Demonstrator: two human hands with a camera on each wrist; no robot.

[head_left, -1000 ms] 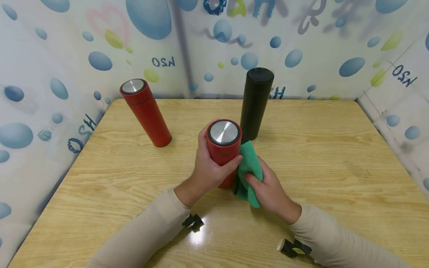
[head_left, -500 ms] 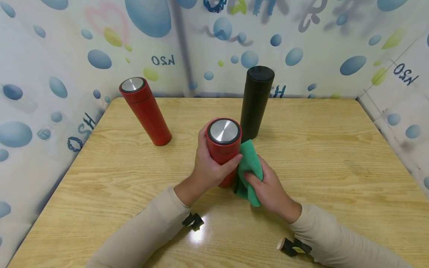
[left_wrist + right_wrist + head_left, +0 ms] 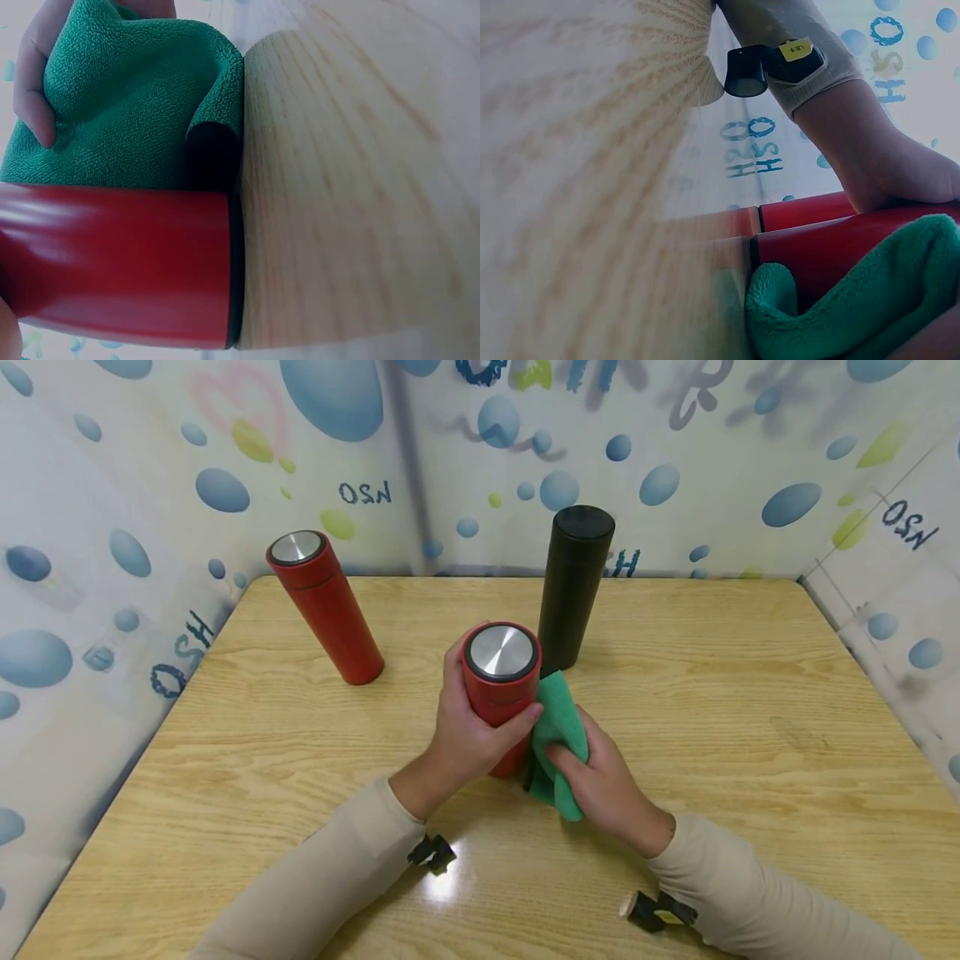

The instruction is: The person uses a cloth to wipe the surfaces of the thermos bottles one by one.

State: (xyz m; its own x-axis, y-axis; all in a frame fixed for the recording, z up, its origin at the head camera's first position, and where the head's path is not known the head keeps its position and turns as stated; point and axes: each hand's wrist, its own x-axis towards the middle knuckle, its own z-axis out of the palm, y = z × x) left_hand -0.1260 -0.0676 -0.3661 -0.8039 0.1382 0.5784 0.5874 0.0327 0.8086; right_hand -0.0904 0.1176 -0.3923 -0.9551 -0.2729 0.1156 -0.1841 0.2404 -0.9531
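Observation:
In the head view a red thermos bottle (image 3: 501,693) with a silver lid stands upright on the table. My left hand (image 3: 472,743) grips it, thumb across the front. A green cloth (image 3: 558,743) is bunched in my right hand (image 3: 607,785), thumb pressed on it, and lies against the bottle's right side. The left wrist view shows the bottle's lower body (image 3: 120,262), its dark base on the wood, with the cloth (image 3: 142,97) along it. From the right wrist, the cloth (image 3: 855,307) appears below the red bottle (image 3: 817,247); the fingers behind the cloth are hidden.
A second red thermos (image 3: 330,610) stands at the back left of the wooden table (image 3: 712,718). A black thermos (image 3: 573,593) is close behind the cloth. Patterned walls (image 3: 465,485) border the table's back and sides.
Both hands, the bottle and the cloth keep the same places. The whole head view has shifted only very slightly upward.

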